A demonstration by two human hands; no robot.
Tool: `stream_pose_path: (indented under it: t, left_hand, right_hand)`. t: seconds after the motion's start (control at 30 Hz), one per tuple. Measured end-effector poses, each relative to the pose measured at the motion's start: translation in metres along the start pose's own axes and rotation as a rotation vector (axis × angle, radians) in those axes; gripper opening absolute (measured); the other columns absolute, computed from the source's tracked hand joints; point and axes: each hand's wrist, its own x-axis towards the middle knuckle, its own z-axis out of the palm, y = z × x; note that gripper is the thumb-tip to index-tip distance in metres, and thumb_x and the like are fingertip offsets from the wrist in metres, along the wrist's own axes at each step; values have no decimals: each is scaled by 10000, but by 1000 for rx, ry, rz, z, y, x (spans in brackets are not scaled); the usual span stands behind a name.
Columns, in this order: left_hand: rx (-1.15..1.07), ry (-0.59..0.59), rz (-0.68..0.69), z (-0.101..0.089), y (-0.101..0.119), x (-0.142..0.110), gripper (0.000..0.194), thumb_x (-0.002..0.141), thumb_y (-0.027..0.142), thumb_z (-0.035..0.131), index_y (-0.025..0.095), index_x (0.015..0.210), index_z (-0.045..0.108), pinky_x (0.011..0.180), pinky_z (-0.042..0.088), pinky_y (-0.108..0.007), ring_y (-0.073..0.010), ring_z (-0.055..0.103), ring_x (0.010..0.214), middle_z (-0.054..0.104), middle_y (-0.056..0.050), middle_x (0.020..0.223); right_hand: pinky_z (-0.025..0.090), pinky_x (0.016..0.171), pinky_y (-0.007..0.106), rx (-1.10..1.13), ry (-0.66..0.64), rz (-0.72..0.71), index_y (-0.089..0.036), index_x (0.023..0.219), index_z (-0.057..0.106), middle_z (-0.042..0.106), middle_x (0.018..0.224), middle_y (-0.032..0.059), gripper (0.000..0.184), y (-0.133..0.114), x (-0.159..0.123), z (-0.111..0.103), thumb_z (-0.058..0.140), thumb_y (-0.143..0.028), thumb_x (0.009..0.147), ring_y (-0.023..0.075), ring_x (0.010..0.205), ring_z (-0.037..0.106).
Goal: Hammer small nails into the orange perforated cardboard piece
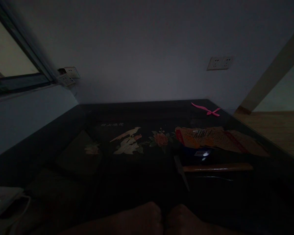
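Near the table's front edge, my left hand (147,215) and my right hand (182,218) rest side by side, closed into fists. Nothing can be seen in either, though the picture is very dark there. Ahead of my right hand lies a hammer (218,167) with a wooden handle pointing right and a long, narrow metal head. Just below its handle is a thin, slightly bent metal rod (215,177). Behind the hammer sits a dark blue, rounded object (192,152) with a small label. Several dark, thin pieces (202,133), like nails, lie on a patterned sheet (215,135).
The dark table (134,112) bears a bird and flower picture (129,143). A pink ribbon (210,112) lies at its far right corner. At the left front is a white device (5,197) with a cable. Wall sockets (220,63) are behind; a window frame (22,39) is at left.
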Motion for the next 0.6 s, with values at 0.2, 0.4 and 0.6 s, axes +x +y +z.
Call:
stream_pose_path:
  t: [0.2,0.4,0.6]
  left_hand:
    - [-4,33,47,-1,-1,-1,386,738,176,655,162,431,421,364,249,-263,-81,358,366,518,34,460]
    - [-26,76,48,2,-2,-2,349,751,205,647,163,465,453,362,226,-270,-82,353,361,508,38,457]
    - [-56,58,41,11,-1,-3,293,753,193,625,163,495,488,361,216,-269,-85,373,373,525,39,463]
  right_hand:
    - [146,350,265,-21,-5,6,-168,435,448,487,420,-73,501,0,0,3,614,-353,869,89,356,241]
    - [142,358,271,-28,-30,11,-165,431,449,509,408,-72,459,-1,0,2,724,-316,765,85,368,247]
    - [165,362,260,-24,-35,-6,-169,472,496,523,431,-77,417,0,-1,2,714,-342,781,84,384,325]
